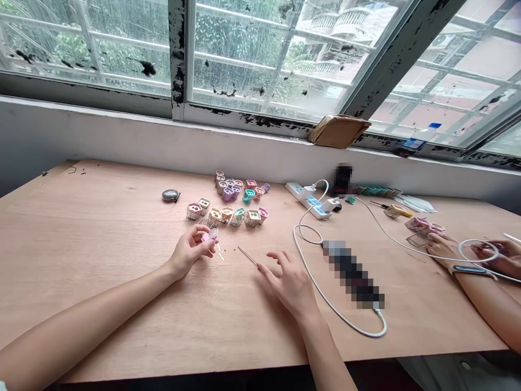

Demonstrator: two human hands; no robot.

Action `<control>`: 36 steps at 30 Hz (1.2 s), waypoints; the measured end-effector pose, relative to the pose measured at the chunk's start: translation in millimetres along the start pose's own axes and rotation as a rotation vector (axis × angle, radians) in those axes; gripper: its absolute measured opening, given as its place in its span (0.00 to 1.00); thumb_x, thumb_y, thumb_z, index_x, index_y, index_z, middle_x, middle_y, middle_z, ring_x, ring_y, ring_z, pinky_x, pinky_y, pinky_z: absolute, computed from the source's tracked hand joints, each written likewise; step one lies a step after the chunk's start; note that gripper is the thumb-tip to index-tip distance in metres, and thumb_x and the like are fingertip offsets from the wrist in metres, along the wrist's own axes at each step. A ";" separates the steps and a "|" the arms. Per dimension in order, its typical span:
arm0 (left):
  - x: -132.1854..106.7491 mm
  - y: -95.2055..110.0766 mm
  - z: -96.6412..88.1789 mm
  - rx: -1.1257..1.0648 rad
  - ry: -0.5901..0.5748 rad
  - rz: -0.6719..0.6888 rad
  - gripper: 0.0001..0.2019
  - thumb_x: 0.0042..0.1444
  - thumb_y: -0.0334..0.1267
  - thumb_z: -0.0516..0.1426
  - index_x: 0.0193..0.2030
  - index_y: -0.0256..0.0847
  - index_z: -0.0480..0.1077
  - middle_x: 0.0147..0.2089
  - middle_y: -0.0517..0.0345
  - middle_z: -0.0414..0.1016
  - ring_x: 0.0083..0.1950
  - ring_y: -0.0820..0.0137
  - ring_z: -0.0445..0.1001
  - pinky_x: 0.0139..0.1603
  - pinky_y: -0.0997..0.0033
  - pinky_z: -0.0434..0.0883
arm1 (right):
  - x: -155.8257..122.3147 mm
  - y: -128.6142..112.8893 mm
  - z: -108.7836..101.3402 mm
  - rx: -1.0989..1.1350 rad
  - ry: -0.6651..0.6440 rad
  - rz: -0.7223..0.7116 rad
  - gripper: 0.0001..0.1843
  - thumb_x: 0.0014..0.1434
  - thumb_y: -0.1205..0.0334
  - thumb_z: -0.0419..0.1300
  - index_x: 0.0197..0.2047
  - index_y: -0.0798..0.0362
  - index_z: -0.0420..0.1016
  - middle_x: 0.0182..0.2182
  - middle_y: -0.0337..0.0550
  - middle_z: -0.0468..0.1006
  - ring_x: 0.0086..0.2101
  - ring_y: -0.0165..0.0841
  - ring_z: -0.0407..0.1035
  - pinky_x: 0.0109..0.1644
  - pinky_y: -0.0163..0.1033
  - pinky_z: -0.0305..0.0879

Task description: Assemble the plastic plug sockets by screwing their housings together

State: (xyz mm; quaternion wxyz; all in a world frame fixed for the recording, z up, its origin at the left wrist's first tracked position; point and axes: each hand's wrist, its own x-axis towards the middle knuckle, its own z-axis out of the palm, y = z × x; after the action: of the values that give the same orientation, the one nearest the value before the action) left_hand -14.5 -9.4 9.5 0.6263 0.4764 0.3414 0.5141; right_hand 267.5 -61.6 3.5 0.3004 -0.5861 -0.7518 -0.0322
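Observation:
My left hand (pixel 191 252) is closed on a small pink-and-clear plastic piece (pixel 209 235), pinched between thumb and fingers above the table. Two small pale strips (pixel 220 252) lie just beside those fingertips. Over the table to the right, my right hand (pixel 288 279) has its fingers apart. Its thumb tip meets the near end of a thin metal rod-like tool (pixel 246 255), and no grip around it shows. Beyond the left hand stand several small house-shaped clear plastic pieces with coloured tops with holes (pixel 238 216). Behind these, more such pieces (pixel 228 193) are grouped near the wall.
A round dark object (pixel 171 195) lies at left. To the right are a white power strip (pixel 309 201), a looping white cable (pixel 303 271) and a blurred-out object (pixel 354 274). A co-worker's hand (pixel 443 247) handles similar pieces at far right. A bottle (pixel 421 137) rests on the sill.

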 end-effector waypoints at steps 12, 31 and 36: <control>-6.0 0.1 5.1 0.076 -0.092 0.050 0.19 0.55 0.42 0.68 0.45 0.42 0.63 0.42 0.53 0.80 0.46 0.66 0.78 0.44 0.70 0.71 | -10.2 11.8 1.8 0.342 -0.062 0.312 0.23 0.63 0.38 0.58 0.38 0.51 0.75 0.32 0.47 0.78 0.29 0.37 0.71 0.32 0.40 0.66; -7.6 -4.9 9.1 0.262 -0.123 0.096 0.11 0.55 0.38 0.63 0.42 0.39 0.68 0.36 0.58 0.71 0.33 0.74 0.67 0.32 0.76 0.64 | 100.3 -31.7 23.1 1.152 0.188 0.125 0.19 0.61 0.46 0.67 0.32 0.54 0.73 0.21 0.36 0.68 0.20 0.26 0.61 0.23 0.33 0.59; -8.0 -1.1 11.4 0.286 -0.141 0.091 0.09 0.56 0.36 0.62 0.42 0.39 0.68 0.36 0.57 0.73 0.33 0.74 0.69 0.31 0.76 0.66 | 78.6 -38.7 36.3 1.059 0.131 0.075 0.15 0.65 0.51 0.64 0.34 0.53 0.73 0.23 0.37 0.69 0.22 0.29 0.65 0.25 0.33 0.61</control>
State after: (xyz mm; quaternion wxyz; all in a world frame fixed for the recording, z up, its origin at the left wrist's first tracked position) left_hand -5.7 -20.0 11.5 0.5507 0.6105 0.3441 0.4534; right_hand 207.2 8.7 24.0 0.6025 -0.3774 -0.6232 0.3259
